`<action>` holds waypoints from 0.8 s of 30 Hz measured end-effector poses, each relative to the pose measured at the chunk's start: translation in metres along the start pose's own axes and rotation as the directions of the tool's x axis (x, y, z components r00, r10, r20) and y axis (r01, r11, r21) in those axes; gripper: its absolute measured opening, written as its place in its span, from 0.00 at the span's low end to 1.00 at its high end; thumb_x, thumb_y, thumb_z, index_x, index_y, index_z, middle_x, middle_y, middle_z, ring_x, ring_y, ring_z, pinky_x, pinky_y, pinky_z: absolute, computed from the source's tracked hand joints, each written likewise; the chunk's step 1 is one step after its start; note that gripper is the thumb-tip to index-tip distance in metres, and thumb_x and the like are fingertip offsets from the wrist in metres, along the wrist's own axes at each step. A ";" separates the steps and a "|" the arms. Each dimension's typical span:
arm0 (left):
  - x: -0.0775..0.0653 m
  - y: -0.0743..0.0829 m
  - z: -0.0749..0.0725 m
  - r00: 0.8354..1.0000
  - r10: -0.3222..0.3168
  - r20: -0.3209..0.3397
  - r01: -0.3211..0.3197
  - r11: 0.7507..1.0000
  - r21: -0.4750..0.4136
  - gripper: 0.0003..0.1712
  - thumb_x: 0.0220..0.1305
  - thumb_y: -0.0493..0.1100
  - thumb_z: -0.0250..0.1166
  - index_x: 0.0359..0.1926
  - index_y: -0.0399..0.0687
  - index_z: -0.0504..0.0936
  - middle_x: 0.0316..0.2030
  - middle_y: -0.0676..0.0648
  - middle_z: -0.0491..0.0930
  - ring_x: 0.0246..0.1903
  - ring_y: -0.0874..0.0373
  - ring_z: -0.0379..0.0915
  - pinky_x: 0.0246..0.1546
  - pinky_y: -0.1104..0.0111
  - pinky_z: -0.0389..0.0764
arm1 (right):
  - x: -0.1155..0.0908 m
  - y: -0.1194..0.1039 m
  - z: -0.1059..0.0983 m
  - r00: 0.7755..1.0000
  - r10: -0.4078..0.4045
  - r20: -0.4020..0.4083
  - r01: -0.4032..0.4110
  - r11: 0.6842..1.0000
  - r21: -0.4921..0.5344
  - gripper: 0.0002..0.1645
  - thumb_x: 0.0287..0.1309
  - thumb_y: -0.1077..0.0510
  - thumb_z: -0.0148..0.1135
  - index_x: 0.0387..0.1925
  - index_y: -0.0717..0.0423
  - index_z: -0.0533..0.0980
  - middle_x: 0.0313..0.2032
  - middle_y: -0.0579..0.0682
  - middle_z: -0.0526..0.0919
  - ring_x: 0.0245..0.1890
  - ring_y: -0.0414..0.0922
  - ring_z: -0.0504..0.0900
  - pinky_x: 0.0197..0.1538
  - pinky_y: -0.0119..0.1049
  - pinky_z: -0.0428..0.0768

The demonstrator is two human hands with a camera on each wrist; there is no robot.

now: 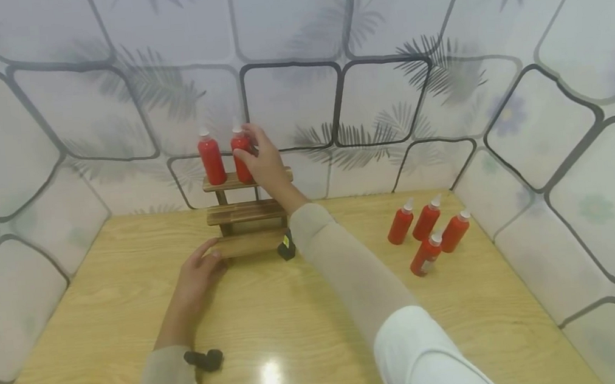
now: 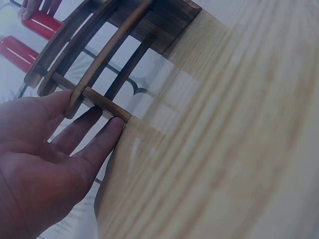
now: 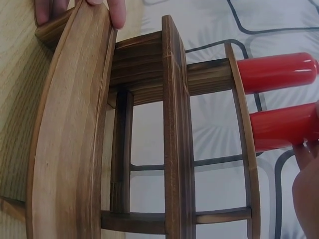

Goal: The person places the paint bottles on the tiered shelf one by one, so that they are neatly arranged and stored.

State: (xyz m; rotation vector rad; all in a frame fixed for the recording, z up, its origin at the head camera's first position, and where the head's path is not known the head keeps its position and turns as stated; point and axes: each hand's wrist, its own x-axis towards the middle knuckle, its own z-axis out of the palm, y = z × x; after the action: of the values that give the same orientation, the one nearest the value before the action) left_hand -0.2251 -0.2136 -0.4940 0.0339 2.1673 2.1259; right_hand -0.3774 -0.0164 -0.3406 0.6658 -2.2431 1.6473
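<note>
A three-tier wooden stand [image 1: 244, 212] is set against the back wall. My right hand [image 1: 268, 164] grips a red bottle [image 1: 238, 141] with a white cap, upright on the top tier. To its left, another red bottle [image 1: 212, 161] shares that tier. My left hand [image 1: 198, 276] holds the left end of the lowest tier; in the left wrist view the thumb lies against the board's end and fingers [image 2: 107, 142] touch the foot below. The right wrist view shows both bottles' bases on the top board, with the right hand [image 3: 306, 184] partly cut off by the frame.
Several more red bottles [image 1: 426, 255] with white pointed caps stand in a group on the right of the wooden table [image 1: 309, 332]. Patterned walls rise at the back and sides. A small black device [image 1: 205, 360] is on the left wrist, another [image 1: 286, 246] by the right.
</note>
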 end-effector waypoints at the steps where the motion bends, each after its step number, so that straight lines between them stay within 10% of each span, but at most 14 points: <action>1: 0.000 0.000 0.000 1.000 0.001 0.002 -0.001 1.000 0.001 0.34 0.80 0.50 0.51 0.79 0.47 0.53 0.70 0.26 0.63 0.68 0.33 0.65 0.62 0.67 0.78 | 0.000 0.000 0.000 1.000 0.001 0.004 -0.001 1.000 0.001 0.35 0.68 0.60 0.63 0.72 0.48 0.63 0.67 0.52 0.74 0.68 0.41 0.72 0.69 0.25 0.73; 13: 0.001 0.000 0.000 1.000 0.003 0.000 -0.003 1.000 -0.019 0.34 0.80 0.48 0.50 0.79 0.44 0.52 0.70 0.25 0.62 0.68 0.31 0.63 0.63 0.66 0.78 | -0.004 0.000 -0.008 1.000 0.014 0.026 -0.012 0.996 -0.091 0.40 0.68 0.47 0.64 0.75 0.42 0.59 0.72 0.46 0.68 0.71 0.39 0.67 0.72 0.36 0.73; 24: -0.001 0.001 0.000 1.000 -0.002 0.000 0.002 1.000 0.003 0.34 0.80 0.50 0.50 0.79 0.48 0.52 0.70 0.27 0.63 0.67 0.32 0.65 0.64 0.63 0.76 | -0.055 -0.001 -0.047 0.997 -0.076 0.032 0.080 0.982 -0.171 0.43 0.67 0.39 0.61 0.76 0.48 0.59 0.76 0.47 0.59 0.76 0.40 0.54 0.80 0.49 0.58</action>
State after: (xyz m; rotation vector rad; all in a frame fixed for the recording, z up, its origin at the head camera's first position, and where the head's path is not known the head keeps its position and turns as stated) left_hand -0.2240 -0.2141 -0.4932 0.0321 2.1693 2.1222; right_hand -0.3317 0.0388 -0.3513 0.7240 -2.3124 1.3973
